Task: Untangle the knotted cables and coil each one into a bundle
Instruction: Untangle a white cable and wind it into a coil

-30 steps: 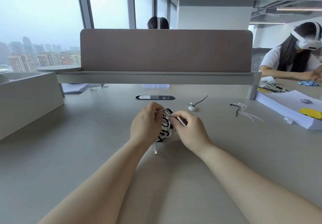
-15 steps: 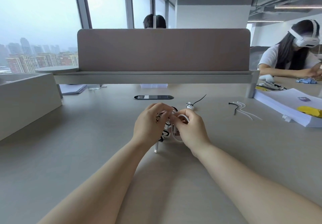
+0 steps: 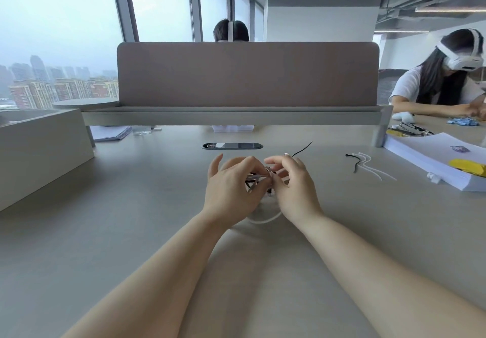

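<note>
Both hands are bunched together mid-bench (image 3: pixel 131 232) over the knotted cables (image 3: pixel 259 180) — a black-and-white tangle sitting right between them. The left hand (image 3: pixel 231 190) has its fingers (image 3: pixel 248 164) curled in round the near-left side of the knot with the little finger sticking out, and the right hand (image 3: pixel 295 190) has its fingers (image 3: pixel 278 160) pinched on strands at the other side, while a white loop (image 3: pixel 265 219) of cable droops out underneath onto the bench. Off to the right a few cable ties (image 3: pixel 364 161) lie near a stack of paper (image 3: pixel 431 161) — well apart from the hands.
</note>
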{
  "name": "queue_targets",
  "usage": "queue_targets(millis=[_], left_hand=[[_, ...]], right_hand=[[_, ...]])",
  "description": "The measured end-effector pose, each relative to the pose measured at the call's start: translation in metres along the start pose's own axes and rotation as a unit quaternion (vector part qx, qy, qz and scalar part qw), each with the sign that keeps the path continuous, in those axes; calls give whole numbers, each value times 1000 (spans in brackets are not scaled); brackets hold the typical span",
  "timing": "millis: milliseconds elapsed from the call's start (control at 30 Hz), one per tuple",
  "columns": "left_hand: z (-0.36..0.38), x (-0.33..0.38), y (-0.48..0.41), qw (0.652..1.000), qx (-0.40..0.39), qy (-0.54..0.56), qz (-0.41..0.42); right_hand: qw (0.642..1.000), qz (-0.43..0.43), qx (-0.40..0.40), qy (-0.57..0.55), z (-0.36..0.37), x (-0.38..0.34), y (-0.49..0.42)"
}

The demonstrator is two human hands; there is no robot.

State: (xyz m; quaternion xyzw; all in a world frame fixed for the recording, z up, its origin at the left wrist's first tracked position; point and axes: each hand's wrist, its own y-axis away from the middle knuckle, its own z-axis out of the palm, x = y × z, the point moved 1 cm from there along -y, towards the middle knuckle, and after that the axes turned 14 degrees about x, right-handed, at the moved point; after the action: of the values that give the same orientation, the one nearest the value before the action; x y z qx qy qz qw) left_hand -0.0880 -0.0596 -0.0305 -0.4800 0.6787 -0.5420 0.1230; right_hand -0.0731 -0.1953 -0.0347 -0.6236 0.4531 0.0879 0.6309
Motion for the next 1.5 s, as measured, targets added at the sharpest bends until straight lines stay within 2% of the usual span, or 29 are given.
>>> queue_targets(millis=[100,200,367,500,600,667,733,800,867,933,1033,1100,1133,1200,1233,1300,1367,1400,1467,1500], left_hand=[[-2,-3,-1,1000,7,-14,6],[-6,-1,-2,999,-27,-44,7],[-9,4,-4,995,-42,-86,15],[-8,3,-4,997,-35,-73,-4],[-7,2,-3,997,-52,-58,-19],[-5,-3,-2,998,-50,-41,-22],[-4,-9,-3,999,-32,-35,-19],[-4,-12,-4,999,-20,-41,-20],[-5,-13,-4,999,-14,-40,-24],[-5,-12,-4,999,-14,-37,-25],[-6,-11,-3,999,-29,-30,-17],[-8,-12,-2,998,-46,-22,-26],[-8,-13,-2,998,-53,-23,-32],[-10,-17,-2,997,-55,-26,-48],[-10,-18,-2,997,-52,-25,-57],[-10,-20,-3,996,-53,-28,-66],[-9,-19,-2,996,-55,-34,-67],[-10,-20,-2,995,-54,-39,-68],[-9,-21,-3,995,-53,-48,-70],[-9,-21,-3,995,-53,-52,-70]], right_hand=[[998,-61,-9,22,-1,-1,-2],[999,-40,-28,15,-2,0,-2],[993,112,6,-43,-1,-2,-4],[950,264,84,-142,2,-2,-7],[928,318,97,-171,-1,-2,-8],[964,243,57,-91,-3,3,-8],[995,89,4,40,-4,6,-6],[994,-57,9,92,-4,2,-5],[980,-168,26,104,-2,-1,-5],[978,-183,30,99,-1,-2,-5],[990,-109,10,91,-2,4,-9],[998,3,36,47,-6,7,-15],[992,99,73,-8,-9,8,-20],[947,270,132,-115,-15,10,-26],[930,313,136,-134,-18,14,-26],[927,338,107,-121,-19,20,-26],[949,297,88,-53,-15,22,-23],[966,241,94,-7,-14,21,-21],[990,49,122,51,-14,13,-18],[990,-46,112,70,-13,8,-14]])
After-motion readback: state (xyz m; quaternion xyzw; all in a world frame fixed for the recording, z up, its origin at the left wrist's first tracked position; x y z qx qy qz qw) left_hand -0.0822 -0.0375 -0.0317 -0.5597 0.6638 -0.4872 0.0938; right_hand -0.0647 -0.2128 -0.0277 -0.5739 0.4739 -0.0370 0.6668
